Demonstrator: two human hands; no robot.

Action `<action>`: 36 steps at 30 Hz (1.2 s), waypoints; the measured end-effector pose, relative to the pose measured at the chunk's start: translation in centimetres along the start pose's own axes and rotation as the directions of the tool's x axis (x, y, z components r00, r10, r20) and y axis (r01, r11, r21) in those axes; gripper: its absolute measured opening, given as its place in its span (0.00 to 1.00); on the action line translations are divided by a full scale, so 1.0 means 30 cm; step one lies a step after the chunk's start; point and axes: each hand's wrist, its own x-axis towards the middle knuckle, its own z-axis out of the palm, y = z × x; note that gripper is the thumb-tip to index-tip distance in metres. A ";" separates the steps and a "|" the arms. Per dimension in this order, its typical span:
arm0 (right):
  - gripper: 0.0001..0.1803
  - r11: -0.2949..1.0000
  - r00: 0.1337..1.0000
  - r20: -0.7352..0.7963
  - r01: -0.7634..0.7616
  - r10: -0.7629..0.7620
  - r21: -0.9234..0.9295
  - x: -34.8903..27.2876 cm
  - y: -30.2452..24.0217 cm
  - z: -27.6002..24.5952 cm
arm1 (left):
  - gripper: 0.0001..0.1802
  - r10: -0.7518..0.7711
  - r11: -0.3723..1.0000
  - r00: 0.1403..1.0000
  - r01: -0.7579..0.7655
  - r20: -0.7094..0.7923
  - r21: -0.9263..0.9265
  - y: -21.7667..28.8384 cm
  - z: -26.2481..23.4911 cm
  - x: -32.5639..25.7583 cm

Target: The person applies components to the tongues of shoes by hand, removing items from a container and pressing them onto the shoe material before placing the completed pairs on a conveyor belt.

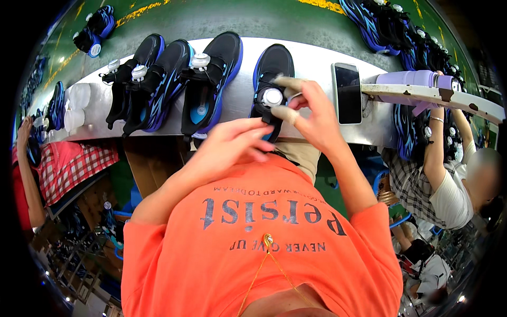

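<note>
A black shoe with a blue-purple sole (273, 61) lies on the metal table, its toe pointing away from me. On its upper sits a round white dial (272, 97). My right hand (315, 113) is at the dial's right side, thumb and forefinger apart and wearing pale finger covers. My left hand (232, 141) hovers by the shoe's heel, fingers stretched out and partly blurred, their tips close to a black strap or tab (268, 115). Whether they touch it I cannot tell. To the left stands another black shoe (224, 53) with a white dial.
Two more black-and-blue shoes (171, 63) (145, 53) stand farther left, near white round containers (79, 95). A phone (347, 92) lies on the right, beside a white metal bar (433, 94) and a purple bottle (406, 79). People work on both sides; shoes line the green surface beyond.
</note>
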 end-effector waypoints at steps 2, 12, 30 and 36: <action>0.39 0.978 0.982 -0.124 0.118 -0.140 -0.171 -0.057 0.018 0.007 | 0.13 0.258 0.959 0.955 -0.235 -0.149 0.159 -0.001 -0.085 -0.057; 0.25 0.809 0.753 -0.385 0.321 -0.533 -0.492 0.326 0.235 -0.143 | 0.20 0.631 0.560 0.703 -0.122 -0.327 0.820 -0.039 -0.319 0.086; 0.24 0.814 0.825 0.396 0.522 -0.404 -0.257 0.207 -0.031 0.042 | 0.13 0.507 0.745 0.807 -0.235 -0.302 0.625 -0.036 -0.223 0.182; 0.22 0.822 0.857 0.422 0.453 -0.295 -0.346 0.207 -0.073 0.009 | 0.14 0.601 0.664 0.702 -0.171 -0.383 0.728 -0.028 -0.184 0.134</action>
